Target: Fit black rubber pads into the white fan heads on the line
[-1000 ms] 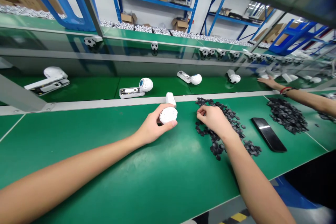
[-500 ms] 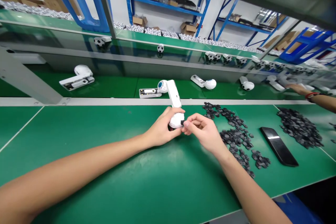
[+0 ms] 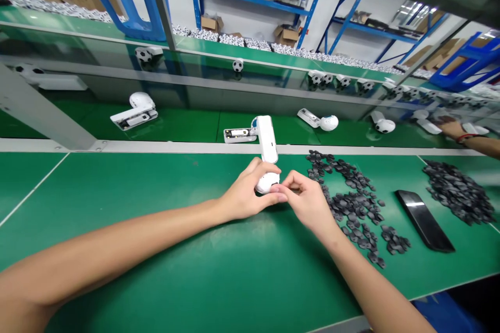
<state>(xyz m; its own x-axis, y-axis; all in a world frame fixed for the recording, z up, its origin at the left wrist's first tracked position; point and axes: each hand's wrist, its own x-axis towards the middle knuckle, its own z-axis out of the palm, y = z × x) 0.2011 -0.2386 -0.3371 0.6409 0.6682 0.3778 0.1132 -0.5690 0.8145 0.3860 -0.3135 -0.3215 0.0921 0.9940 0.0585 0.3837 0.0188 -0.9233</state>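
My left hand (image 3: 246, 196) is wrapped round the round end of a white device (image 3: 267, 151) whose flat handle points up and away from me. My right hand (image 3: 307, 201) meets it from the right, fingers pinched against the device's round end; what they hold is hidden. Both hands rest on the green table (image 3: 156, 250). A heap of small black parts (image 3: 351, 203) lies just right of my right hand.
A black phone (image 3: 424, 220) lies right of the heap, and a second black pile (image 3: 461, 199) sits further right. White devices (image 3: 135, 112) lie on the conveyor (image 3: 187, 125) behind. Another person's hand (image 3: 455, 129) reaches in at far right.
My right hand left the black heap and came to the device. My left hand turned the device so its handle stands up.
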